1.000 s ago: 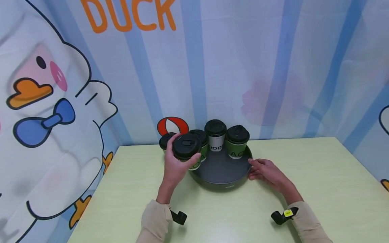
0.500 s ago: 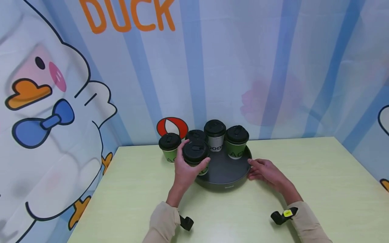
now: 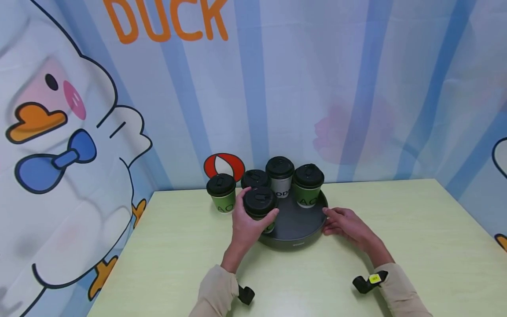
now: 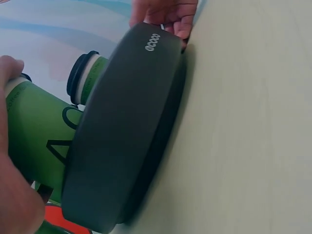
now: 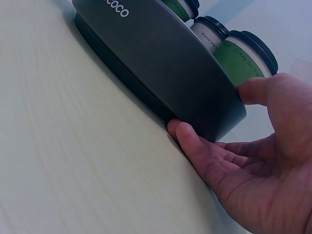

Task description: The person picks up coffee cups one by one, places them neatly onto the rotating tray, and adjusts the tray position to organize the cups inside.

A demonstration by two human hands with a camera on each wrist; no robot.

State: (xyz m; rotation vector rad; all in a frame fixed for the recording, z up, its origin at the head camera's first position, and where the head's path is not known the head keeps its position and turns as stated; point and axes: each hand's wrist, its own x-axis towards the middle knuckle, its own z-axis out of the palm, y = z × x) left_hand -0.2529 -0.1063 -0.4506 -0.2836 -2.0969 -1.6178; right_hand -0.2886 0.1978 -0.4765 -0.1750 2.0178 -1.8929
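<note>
A green paper coffee cup with a black lid (image 3: 260, 200) is in my left hand (image 3: 246, 226), thumb and fingers curled round it. It stands upright at the left front of a round dark grey tray (image 3: 297, 224); the tray wall hides its base in the left wrist view. My right hand (image 3: 348, 226) grips the tray's right edge, thumb (image 5: 253, 91) at the rim and fingers at the underside. On the tray stand a white lidded cup (image 3: 280, 185) and a green lidded cup (image 3: 307, 193). Another black-lidded cup (image 3: 255, 178) shows behind the held one, mostly hidden.
A further green cup with a black lid (image 3: 222, 198) stands on the pale table (image 3: 170, 246), left of the tray. Behind the table's back edge hangs a printed duck curtain (image 3: 297, 88).
My left hand has carried the green coffee cup rightward and toward me, down to the tray's left front, uncovering the cup on the table. My right hand has stayed at the tray's edge.
</note>
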